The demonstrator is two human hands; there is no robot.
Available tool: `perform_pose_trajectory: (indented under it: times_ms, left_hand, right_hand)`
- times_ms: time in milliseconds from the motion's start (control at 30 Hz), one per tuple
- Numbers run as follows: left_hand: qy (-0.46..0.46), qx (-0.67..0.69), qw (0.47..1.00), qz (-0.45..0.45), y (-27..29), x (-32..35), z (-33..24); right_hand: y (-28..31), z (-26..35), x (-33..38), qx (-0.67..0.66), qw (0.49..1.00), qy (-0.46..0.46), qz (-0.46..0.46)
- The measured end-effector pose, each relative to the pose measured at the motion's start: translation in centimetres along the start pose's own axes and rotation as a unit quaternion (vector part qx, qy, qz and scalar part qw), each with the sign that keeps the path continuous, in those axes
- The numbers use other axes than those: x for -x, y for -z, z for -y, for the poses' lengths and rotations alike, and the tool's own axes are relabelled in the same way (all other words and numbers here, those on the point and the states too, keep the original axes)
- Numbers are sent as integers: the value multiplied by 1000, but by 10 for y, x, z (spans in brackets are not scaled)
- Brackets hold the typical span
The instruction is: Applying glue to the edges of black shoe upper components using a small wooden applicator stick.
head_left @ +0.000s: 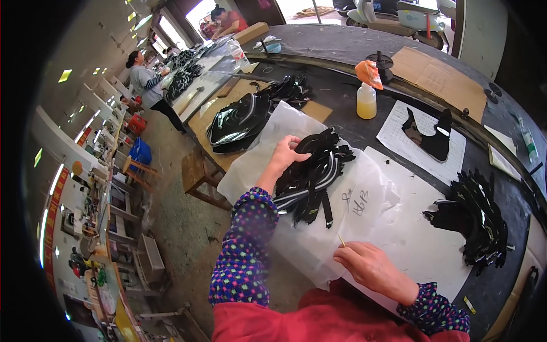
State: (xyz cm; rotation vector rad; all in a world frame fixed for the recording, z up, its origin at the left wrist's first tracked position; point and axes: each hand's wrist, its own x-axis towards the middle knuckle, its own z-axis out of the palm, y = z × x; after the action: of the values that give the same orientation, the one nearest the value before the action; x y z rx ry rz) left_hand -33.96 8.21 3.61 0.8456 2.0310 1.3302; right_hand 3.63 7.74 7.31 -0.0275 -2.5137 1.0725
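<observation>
My left hand [283, 155] is closed on the upper left edge of a bundle of black cut strips [319, 174], its thumb on top. Some strips show pale grey edges, and their loose ends fan out. Under the bundle spreads a white translucent plastic bag [367, 196] with handwriting on it, draped over the table's near edge. Lower right, my right hand [370, 268] pinches a thin, pale wooden stick [341, 241] whose tip points up and left. That hand is above the bag's near edge, apart from the bundle. Its fingertips are partly hidden.
A fanned stack of black pieces [476, 219] lies right. Beyond stand a bottle of yellow liquid [366, 104] with an orange covering and a gridded sheet [393, 134] under a black cut piece [436, 137]. Glossy black bundles [239, 122] lie left. Co-workers [149, 80] work farther off.
</observation>
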Motion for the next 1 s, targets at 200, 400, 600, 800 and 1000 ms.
perform_pose_trajectory:
  times_ms: [200, 400, 600, 800, 1000]
  left_hand:
    - [88, -116, 989, 36, 5, -18, 7]
    - [7, -106, 994, 11, 6, -17, 19]
    - [-8, 76, 997, -25, 14, -7, 18]
    - [-14, 184, 982, -47, 30, 1, 21]
    - [-91, 249, 958, -113, 76, 12, -16]
  right_hand:
    - [-13, 4, -6, -5, 1000, 18, 19]
    - [-23, -11, -23, -10, 1000, 5, -27]
    - [-54, -61, -121, 138, 982, 87, -90]
    - [-101, -105, -143, 208, 975, 24, -77]
    - [-106, -107, -139, 207, 971, 51, -109]
